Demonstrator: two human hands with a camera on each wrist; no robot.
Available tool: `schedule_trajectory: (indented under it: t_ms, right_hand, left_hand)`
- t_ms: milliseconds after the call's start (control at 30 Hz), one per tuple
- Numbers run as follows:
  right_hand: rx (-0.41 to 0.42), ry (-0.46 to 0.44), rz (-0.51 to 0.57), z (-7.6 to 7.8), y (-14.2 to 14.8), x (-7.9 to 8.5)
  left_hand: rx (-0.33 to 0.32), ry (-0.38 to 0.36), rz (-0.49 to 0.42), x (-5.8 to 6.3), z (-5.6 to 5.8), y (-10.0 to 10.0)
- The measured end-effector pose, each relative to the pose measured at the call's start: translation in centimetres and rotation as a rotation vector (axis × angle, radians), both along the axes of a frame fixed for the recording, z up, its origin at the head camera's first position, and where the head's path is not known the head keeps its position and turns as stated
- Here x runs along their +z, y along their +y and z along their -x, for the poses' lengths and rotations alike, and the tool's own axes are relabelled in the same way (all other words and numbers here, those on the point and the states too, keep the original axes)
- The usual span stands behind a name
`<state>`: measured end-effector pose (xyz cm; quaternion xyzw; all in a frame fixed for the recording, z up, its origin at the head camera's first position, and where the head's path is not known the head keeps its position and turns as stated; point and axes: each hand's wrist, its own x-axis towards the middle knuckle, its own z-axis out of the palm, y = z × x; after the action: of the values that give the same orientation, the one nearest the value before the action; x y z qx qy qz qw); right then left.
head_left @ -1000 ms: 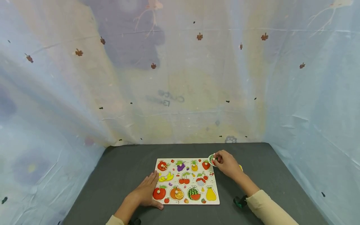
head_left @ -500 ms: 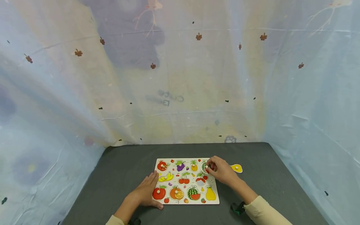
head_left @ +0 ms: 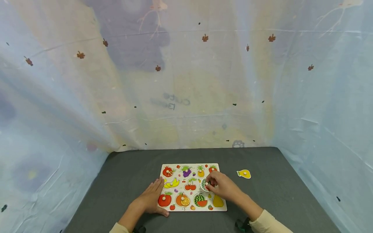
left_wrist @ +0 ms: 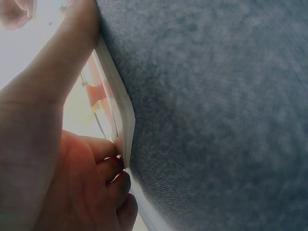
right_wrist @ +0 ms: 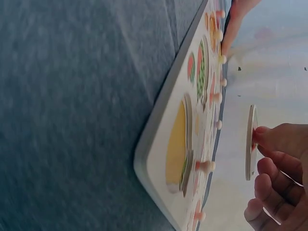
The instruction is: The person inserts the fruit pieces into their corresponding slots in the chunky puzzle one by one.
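A white fruit knob-puzzle board (head_left: 224,209) lies on the dark table. Along its left side rests my left hand (head_left: 150,197), fingers on the edge and thumb by the front; the left wrist view shows fingertips (left_wrist: 120,183) against the rim. My right hand (head_left: 224,185) pinches the knob of a round watermelon puzzle piece (head_left: 203,185). In the right wrist view that piece (right_wrist: 250,149) is held above the board, apart from it. The printed watermelon recess (head_left: 200,200) and pear recess (head_left: 218,201) hold no knobbed piece. Part of the board's right side is hidden by the right hand.
A yellow pear puzzle piece (head_left: 244,173) lies on the table (head_left: 268,194) to the right of the board. Other fruit pieces with knobs, such as the apple (head_left: 164,200) and orange (head_left: 182,200), sit in the board. A patterned curtain (head_left: 186,81) surrounds the table.
My right hand has carried the watermelon piece from the board's far right corner leftward and nearer, over the board. The pear piece has come into full view. The left hand stays put.
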<state>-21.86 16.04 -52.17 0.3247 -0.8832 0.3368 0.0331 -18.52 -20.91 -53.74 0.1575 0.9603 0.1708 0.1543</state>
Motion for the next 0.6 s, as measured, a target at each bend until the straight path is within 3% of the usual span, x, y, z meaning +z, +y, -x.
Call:
schedule_trajectory:
  t_ms: [600]
  right_hand:
    - [0.096, -0.111, -0.033, -1.4, -1.4, -1.2]
  left_hand:
    - [0.008, -0.004, 0.016, 0.2, 0.0, 0.2]
